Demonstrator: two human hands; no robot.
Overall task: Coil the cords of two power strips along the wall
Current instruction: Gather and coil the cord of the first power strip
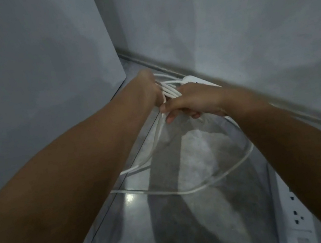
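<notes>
At the lower right edge of the frame lies a white plastic power strip point(300, 223), its cord not visibly coiled. A loose white cord point(188, 191) sags across mid-frame. Above it, the right hand point(192, 103) pinches that cord and the left hand point(150, 89) clenches several finished loops point(168, 92) beside a second white strip point(192, 78) at the wall. Roughly half remains. No writing is legible.

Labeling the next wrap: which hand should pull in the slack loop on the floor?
Right, probably. The right hand pinches the cord where the slack loop leaves the bundle, with fingers free. The left hand is closed on the coiled cord, anchoring it.
</notes>
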